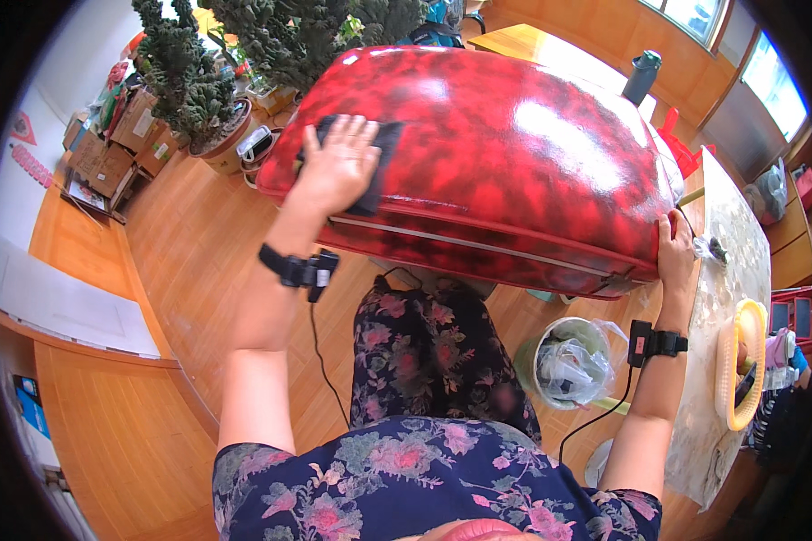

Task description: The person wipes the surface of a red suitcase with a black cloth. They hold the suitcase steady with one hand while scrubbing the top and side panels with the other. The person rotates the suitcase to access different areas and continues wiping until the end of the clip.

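Observation:
A large red suitcase (487, 142) with dark mottling and a glossy shell lies before me, its zipped side (460, 247) towards my knees. My left hand (342, 159) is spread flat over a dark cloth (387, 159), holding it against the left part of the shell. Cloth shows on both sides of the fingers. At the suitcase's right front corner, my right hand (675, 250) holds the edge; part of its grip is hidden. Both wrists wear black straps with small cabled devices.
A pail with plastic bags (568, 365) stands on the wooden floor to my right. Beside it, a table (710, 338) bears a yellow basket (724, 385). Potted cacti (203, 101) and cardboard boxes (108, 159) are at the far left. A dark thermos (643, 76) stands behind the suitcase.

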### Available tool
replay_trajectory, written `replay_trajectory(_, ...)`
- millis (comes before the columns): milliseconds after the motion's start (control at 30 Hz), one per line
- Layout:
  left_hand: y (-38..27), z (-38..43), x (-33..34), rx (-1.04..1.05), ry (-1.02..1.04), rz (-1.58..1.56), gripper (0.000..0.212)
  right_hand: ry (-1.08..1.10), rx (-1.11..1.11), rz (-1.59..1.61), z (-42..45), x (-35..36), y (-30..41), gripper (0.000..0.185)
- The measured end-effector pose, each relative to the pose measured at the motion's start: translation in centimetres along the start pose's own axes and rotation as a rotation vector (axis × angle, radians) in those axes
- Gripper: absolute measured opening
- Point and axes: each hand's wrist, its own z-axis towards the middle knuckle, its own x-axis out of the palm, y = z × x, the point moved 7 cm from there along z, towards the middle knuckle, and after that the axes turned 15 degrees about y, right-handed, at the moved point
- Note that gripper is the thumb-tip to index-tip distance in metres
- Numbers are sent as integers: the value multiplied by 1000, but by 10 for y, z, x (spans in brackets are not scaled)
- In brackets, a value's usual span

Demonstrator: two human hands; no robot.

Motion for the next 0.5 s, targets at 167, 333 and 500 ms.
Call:
replay_trajectory(167,-129,21,-23,147,-226,157,52,152,175,-249,26,11,-42,57)
replay_trajectory(333,-206,13,-3,352,-306,-181,57,182,385,-226,8,29,10,78)
replay_trajectory(500,-188,10,-13,441,-304,-227,59,96,362,-288,9,12,-13,84)
